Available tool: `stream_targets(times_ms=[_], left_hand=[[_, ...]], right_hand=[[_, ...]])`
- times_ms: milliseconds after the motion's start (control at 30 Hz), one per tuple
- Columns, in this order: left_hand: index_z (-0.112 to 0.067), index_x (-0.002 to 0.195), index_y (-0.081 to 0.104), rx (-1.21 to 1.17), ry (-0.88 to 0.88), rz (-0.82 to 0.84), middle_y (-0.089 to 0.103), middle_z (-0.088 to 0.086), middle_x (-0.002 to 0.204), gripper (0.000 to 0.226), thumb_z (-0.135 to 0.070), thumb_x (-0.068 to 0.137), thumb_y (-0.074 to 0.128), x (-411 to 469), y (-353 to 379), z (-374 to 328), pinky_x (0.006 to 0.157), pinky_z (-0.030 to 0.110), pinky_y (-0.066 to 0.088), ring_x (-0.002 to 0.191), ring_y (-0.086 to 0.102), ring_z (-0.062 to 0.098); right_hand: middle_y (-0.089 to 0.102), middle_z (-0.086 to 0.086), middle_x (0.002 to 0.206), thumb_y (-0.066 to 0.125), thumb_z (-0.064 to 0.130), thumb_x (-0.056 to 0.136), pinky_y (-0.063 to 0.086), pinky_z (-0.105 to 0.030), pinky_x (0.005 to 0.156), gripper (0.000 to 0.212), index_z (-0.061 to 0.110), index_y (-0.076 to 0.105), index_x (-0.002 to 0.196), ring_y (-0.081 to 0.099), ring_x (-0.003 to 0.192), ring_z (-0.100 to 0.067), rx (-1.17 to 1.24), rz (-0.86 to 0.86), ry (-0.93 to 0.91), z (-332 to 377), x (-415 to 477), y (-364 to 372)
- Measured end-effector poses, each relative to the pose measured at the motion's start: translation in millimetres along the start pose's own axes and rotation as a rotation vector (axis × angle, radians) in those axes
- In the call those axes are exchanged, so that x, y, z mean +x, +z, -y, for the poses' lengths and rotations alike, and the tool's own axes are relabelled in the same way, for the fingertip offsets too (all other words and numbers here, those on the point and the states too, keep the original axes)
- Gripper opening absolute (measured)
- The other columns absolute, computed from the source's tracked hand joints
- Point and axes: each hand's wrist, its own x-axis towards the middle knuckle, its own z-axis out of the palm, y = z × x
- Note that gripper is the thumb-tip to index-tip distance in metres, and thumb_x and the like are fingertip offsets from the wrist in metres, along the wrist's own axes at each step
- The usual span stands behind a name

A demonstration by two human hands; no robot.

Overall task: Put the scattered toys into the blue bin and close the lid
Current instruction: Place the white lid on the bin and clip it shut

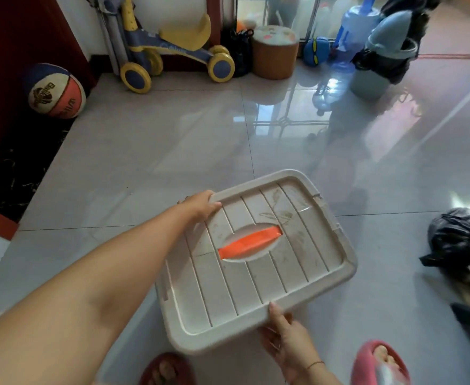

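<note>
While lid (256,287) held mid-frame, left hand (200,207) curls over far corner, right hand (286,340) pinches near edge; bin unseen, closure unconfirmed, basketball (57,91) upper left loose.

The beige ribbed lid (283,279), scuffed, with an orange handle (250,242) in its middle, faces up, skewed, just ahead of my pink slipper (364,354). My left hand (200,205) and right hand (286,340) grip its edges.

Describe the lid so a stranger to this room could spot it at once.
On the glossy tiled floor, look low in the middle, just ahead of the slippers. The lid is held there, left hand gripping its far corner, right hand its near edge. It alone is a flat beige ribbed rectangle with an orange handle at its centre.
</note>
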Motion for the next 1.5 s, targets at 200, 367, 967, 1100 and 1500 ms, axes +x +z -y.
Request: stream_targets(times_ms=[200, 367, 967, 1100, 1500], left_hand=[[-0.024, 0.145, 0.028, 0.092, -0.067, -0.232, 0.033, 0.004, 0.15, 0.072, -0.063, 0.086, 0.044, -20, 22, -25, 0.114, 0.05, 0.012, 0.14, 0.024, 0.026], [-0.015, 0.144, 0.028, -0.364, -0.454, -0.633, 0.032, 0.012, 0.15, 0.075, -0.06, 0.086, 0.047, -75, 13, 4, 0.114, 0.053, 0.012, 0.139, 0.025, 0.031], [-0.007, 0.068, 0.042, -0.937, -0.781, -0.522, 0.048, 0.007, 0.07, 0.069, -0.074, 0.069, 0.057, -143, 88, 45, 0.061, 0.033, 0.039, 0.058, 0.045, 0.021], [-0.007, 0.066, 0.043, -0.802, -0.779, -0.575, 0.047, 0.008, 0.063, 0.074, -0.08, 0.065, 0.054, -140, 89, 50, 0.052, 0.031, 0.037, 0.054, 0.045, 0.024], [-0.006, 0.087, 0.053, -0.442, -0.748, -0.734, 0.059, 0.012, 0.074, 0.07, -0.074, 0.08, 0.038, -136, 104, 49, 0.054, 0.032, 0.04, 0.061, 0.055, 0.029]], right_hand=[[0.055, -0.005, 0.106, 0.07, 0.069, 0.049, 0.035, -0.029, 0.065, 0.094, 0.011, 0.053, 0.12, 0.053, 0.107, -0.031, -0.032, -0.444, -0.264, 64, -14, -63], [0.028, -0.02, 0.148, 0.05, 0.055, 0.077, 0.023, -0.047, 0.11, 0.084, 0.007, 0.029, 0.142, 0.027, 0.136, -0.035, -0.508, -0.761, -0.583, 187, 14, -100], [0.058, -0.013, 0.1, 0.053, 0.07, 0.076, 0.041, -0.036, 0.081, 0.07, 0.005, 0.056, 0.1, 0.057, 0.098, -0.032, -0.812, -0.341, -0.309, 174, 102, -89], [0.06, -0.01, 0.083, 0.066, 0.062, 0.071, 0.043, -0.035, 0.066, 0.055, 0.009, 0.055, 0.077, 0.057, 0.073, -0.026, -0.743, -0.357, -0.358, 176, 103, -93], [0.063, -0.015, 0.09, 0.036, 0.069, 0.084, 0.042, -0.037, 0.068, 0.059, 0.011, 0.05, 0.087, 0.058, 0.085, -0.035, -1.141, -0.514, -0.471, 167, 100, -77]])
